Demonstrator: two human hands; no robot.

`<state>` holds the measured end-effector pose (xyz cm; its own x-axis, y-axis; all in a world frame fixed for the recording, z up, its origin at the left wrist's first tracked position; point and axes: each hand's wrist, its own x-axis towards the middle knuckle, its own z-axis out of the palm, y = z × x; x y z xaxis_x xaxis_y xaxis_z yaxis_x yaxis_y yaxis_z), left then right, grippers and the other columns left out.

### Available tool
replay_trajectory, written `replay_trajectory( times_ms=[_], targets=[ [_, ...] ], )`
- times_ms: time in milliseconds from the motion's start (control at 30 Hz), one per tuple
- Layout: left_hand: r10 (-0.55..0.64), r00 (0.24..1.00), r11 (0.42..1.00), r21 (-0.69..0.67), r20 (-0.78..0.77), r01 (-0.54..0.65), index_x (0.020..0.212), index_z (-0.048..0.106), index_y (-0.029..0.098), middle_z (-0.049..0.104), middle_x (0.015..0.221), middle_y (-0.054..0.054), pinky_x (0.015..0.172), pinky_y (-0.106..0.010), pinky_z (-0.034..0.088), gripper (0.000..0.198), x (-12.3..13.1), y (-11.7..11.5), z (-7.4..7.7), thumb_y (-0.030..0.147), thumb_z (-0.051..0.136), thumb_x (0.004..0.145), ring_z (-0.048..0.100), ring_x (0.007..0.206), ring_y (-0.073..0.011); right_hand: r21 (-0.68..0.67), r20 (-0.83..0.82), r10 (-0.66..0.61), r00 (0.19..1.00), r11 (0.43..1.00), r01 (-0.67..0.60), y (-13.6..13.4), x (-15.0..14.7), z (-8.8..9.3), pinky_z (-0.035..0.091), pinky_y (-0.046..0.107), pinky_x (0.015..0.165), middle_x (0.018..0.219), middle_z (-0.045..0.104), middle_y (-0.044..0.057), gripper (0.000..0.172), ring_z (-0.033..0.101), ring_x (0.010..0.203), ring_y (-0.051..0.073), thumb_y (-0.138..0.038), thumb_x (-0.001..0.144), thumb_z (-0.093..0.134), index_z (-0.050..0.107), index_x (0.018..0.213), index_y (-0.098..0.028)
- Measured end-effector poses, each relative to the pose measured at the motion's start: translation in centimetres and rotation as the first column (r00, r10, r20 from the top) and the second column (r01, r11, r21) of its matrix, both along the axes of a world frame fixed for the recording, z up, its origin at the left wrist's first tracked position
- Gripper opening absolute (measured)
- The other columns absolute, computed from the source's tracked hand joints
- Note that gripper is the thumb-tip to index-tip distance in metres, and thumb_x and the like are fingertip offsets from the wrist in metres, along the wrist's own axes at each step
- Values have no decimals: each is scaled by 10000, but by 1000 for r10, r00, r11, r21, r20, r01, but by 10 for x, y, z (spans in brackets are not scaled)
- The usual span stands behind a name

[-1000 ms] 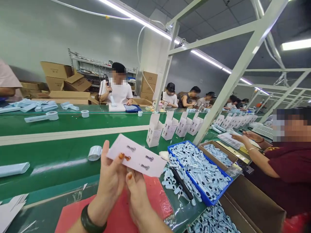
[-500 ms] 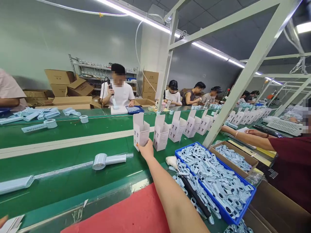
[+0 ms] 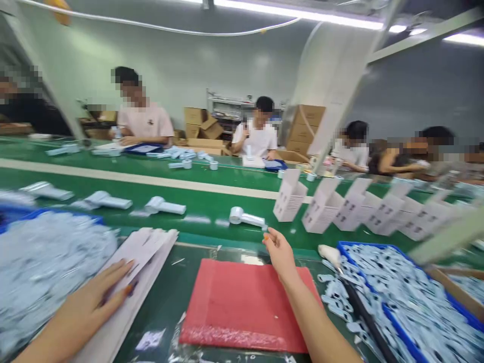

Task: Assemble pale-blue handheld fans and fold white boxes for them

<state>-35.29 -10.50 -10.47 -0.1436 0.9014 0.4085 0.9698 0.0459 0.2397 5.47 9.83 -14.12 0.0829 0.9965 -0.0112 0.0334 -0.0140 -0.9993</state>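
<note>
My left hand point(image 3: 96, 295) lies over a stack of flat folded white cartons point(image 3: 130, 307). Its fingers are on top of the upper flat carton point(image 3: 149, 254) and the thumb is at its edge, in a loose grip. Above the red mat, my right hand point(image 3: 280, 252) reaches forward, thumb and index finger slightly apart at the handle end of a light-blue handheld fan point(image 3: 245, 217) on the green belt. Whether the fingertips touch it is hard to tell. Beyond, a row of white cartons begins with an upright carton point(image 3: 289, 199), its flap raised.
A red mat point(image 3: 242, 302) lies in front of me. Wrapped light-blue parts point(image 3: 49, 272) pile up at left. At right are a blue tray point(image 3: 351, 246) of small parts and a black-handled brush point(image 3: 359, 307). More fans point(image 3: 164, 205) lie on the belt; several people work across it.
The view has swung left. My right hand has let go of the nearest upright carton and moved to the fan. My left hand has come fully into view on the flat cartons.
</note>
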Motion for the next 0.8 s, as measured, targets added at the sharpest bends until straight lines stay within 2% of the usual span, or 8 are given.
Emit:
replay_trajectory(
  times_ms=[67,167,300,400,500,567,633,800],
  targets=[
    [-37,994,999,-23,-100,35,1359,640,263,670,1393,-36,1034,-423,581,421,1,-23,-2,338,472,980,674,1231,-273,-46,-109,216,970,974,-222,-33,-29,-3,579,462,909,1192,730,183,749,740,1006,295,-626,745,741,616,1324,-166],
    [-266,926,945,119,-268,305,1380,616,271,567,1513,-67,1130,-384,510,480,29,-34,-8,139,484,938,596,1342,-257,-106,-283,433,856,873,-477,-83,-75,1,608,448,813,1150,752,175,868,772,919,287,-710,707,760,568,1368,-180],
    [-509,752,798,98,-419,595,1435,552,253,476,1584,-96,1252,-484,354,625,79,-41,-9,-33,477,885,420,1490,-279,-127,-626,481,614,714,-689,-121,-113,16,604,381,776,1162,749,123,789,775,865,231,-647,734,776,547,1356,-218],
    [-570,722,776,32,-394,630,1530,436,252,459,1599,-67,1279,-454,291,655,94,-35,10,18,456,919,352,1528,-243,-117,-660,422,622,760,-639,-129,-107,28,604,329,746,1029,771,68,636,753,818,197,-422,643,858,633,1191,-192],
    [-463,821,846,109,-334,522,1576,361,241,373,1646,-93,1282,-564,201,616,90,-3,42,249,499,976,278,1549,-340,-67,-634,428,644,799,-597,-135,-80,34,604,287,713,1105,758,52,617,739,860,181,-324,615,868,650,1180,-204],
    [-394,878,891,124,-271,438,1538,429,225,536,1504,-116,1189,-556,353,558,87,28,59,374,483,1003,494,1388,-364,-10,-610,449,653,819,-573,-140,-64,37,606,278,694,1161,743,38,616,730,878,174,-363,648,873,653,1208,-231],
    [-437,883,889,66,-169,453,1449,542,196,683,1167,-80,922,-395,532,484,92,60,71,414,422,1034,665,1027,-260,38,-590,439,677,853,-521,-146,-53,39,604,271,699,1090,756,6,596,718,867,164,-374,621,909,676,1155,-251],
    [-744,655,652,73,-134,755,1312,657,215,607,874,-18,661,-275,439,387,137,104,89,339,404,1047,594,754,-170,76,-533,418,736,889,-451,-152,-39,43,601,347,832,960,780,18,486,726,860,207,-334,610,922,722,1041,-232]
  ],
)
